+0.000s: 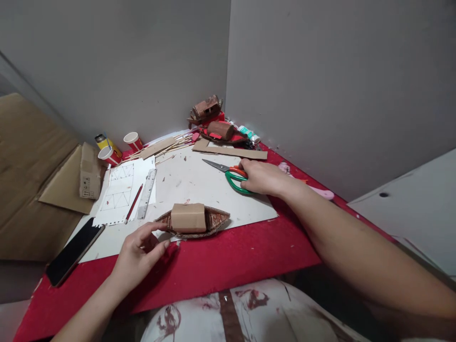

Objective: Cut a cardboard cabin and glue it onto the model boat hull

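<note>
A small brown model boat (217,219) with a curved tan cardboard cover (188,217) sits near the front edge of a white sheet (178,178). At its left end is my left hand (140,251), index fingertip against the hull and thumb held apart below it. Farther right, my right hand (261,176) has its fingers closed on the handles of scissors (233,176), one handle green and one orange. The scissors lie low over the sheet, blades pointing left and slightly parted. Some of the right fingers are hidden.
Behind are cardboard strips (235,152), thin sticks (180,141) and two finished model boats (220,130). To the left lie a ruler (147,194), a pencil (134,203), a drawn plan (117,187), a phone (74,251), paper cups (132,141) and a cardboard box (35,175).
</note>
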Demonstrator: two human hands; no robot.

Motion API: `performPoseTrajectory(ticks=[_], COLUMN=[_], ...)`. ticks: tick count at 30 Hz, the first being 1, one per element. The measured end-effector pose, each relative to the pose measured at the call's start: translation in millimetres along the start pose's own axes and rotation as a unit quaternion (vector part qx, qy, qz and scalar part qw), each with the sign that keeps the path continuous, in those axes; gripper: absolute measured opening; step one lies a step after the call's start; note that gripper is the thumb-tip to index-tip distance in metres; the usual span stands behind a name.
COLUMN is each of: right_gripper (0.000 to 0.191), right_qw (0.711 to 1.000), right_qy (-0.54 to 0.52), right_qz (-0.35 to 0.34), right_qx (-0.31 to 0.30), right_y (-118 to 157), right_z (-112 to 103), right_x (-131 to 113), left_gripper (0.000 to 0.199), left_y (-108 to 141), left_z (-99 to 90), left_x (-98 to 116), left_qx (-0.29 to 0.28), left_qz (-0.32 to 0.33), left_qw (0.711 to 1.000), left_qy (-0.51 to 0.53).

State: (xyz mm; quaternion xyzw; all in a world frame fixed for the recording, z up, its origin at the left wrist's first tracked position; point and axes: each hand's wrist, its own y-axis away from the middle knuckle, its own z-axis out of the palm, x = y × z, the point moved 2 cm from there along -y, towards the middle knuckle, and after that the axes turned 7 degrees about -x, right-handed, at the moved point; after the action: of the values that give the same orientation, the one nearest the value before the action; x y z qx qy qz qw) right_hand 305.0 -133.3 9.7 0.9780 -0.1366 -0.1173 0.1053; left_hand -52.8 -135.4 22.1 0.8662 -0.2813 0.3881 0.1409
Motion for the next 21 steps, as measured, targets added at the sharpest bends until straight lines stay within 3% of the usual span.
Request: performPoseTrajectory(ticks=[3, 8, 13, 17, 21], right_gripper=[0.041, 0.040, 0.042, 0.041, 0.047], right_qw=[0.999, 0.978, 0.900, 0.839, 0.813], right_qy=[-0.047, -0.188, -0.400, -0.506, -0.544], right_qz=[-0.016, -0.063, -0.140, -0.193, -0.207], right_qx=[0.015, 0.062, 0.103, 0.051, -0.007], right_y=[-3.3, -7.6, 3.5, 18.3, 24.0], right_z=[1.1, -0.2, -7.8, -10.2, -6.2], right_x=[6.3, 13.9, 0.3, -16.0, -26.6], left_gripper=[0.024, 0.033, 0.037, 0.030, 0.029], left_y=[-3.4, -11.2, -23.1, -32.4, -39.0], left_z=[0.4, 0.2, 3.6, 8.4, 10.5], left_x=[3.0, 4.1, 4.9, 5.2, 7.0], left_qx=[0.025, -0.016, -0.063, -0.110, -0.149], left_qz=[0.011, -0.086, -0.132, -0.140, -0.128], left_qw=[1.000, 0.984, 0.957, 0.938, 0.925], left_qy=[0.007, 0.154, 0.251, 0.296, 0.324])
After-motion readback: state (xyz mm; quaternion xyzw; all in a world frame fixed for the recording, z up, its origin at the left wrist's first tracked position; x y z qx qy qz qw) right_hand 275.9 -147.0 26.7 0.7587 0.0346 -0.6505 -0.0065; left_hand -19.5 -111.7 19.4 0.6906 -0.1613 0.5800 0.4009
